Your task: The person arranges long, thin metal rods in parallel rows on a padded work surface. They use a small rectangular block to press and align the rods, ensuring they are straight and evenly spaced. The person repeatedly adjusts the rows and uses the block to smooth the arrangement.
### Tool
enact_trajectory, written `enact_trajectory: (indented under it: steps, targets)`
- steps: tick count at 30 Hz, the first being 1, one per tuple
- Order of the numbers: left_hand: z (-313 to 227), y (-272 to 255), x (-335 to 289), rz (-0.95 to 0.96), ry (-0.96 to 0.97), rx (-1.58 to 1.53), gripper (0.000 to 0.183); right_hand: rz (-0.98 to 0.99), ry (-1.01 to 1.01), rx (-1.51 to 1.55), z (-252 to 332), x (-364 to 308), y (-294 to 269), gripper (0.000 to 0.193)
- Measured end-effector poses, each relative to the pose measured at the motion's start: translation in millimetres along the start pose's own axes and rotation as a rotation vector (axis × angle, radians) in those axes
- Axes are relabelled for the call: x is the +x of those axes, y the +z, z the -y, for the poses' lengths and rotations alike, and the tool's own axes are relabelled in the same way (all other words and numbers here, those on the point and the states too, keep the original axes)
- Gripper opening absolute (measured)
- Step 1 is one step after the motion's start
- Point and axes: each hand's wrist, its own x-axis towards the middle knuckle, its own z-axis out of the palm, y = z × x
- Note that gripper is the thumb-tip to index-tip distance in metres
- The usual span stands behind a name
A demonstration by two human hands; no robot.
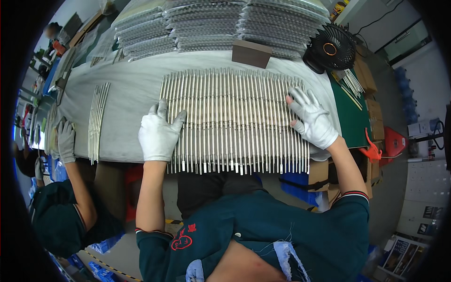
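– Dark green shirt (263, 216), nearest, at 6 o'clock. Next entry?

– Metal rods (235, 113), one broad row at dial centre, flat on a pale cloth (127, 89). Lower ends toward 6 o'clock, seemingly past the cloth's near edge.

– Left hand (159, 136)?

– Gloved, at the row's 9 o'clock edge. Thumb spread well away from the fingers, over the outer rods. No single rod gripped, to all appearance.

– Right hand (314, 117)?

– Gloved, at the row's 3 o'clock edge. Fingers spread wide by the outermost rods. Nothing clasped, nothing lifted. Pressure from either hand: impossible to tell.

– Done so far, by estimate?

– Rods side by side, near parallel, joints roughly matching across the row. Laying-out judged largely complete.

– And left?

– Lower ends ragged, some reaching farther toward 6 o'clock; judged not yet level. Around the row, no tie or wrapping visible.

– Outside the row?

– Smaller group of rods (97, 123) at 9 o'clock, exact count unclear. Co-worker's gloved hand (66, 141) farther out, apart from the group. Loose rods (353, 82) at 2 o'clock, near a black fan (330, 48).

– Toward 12 o'clock?

– Wrapped stacks (204, 28), contents hard to tell. Brown block (251, 53) just before them.
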Motion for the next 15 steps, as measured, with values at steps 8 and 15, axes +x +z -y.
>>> enact_trajectory:
  steps: [8,15]
  targets:
    - [-2,0,0,0.023,-0.001,0.016,0.069,0.068,-0.024,-0.047,-6,-5,13,0.067]
    - [-10,-13,-8,0.132,0.069,0.191,0.066,0.133,-0.147,-0.008,49,1,8,0.077]
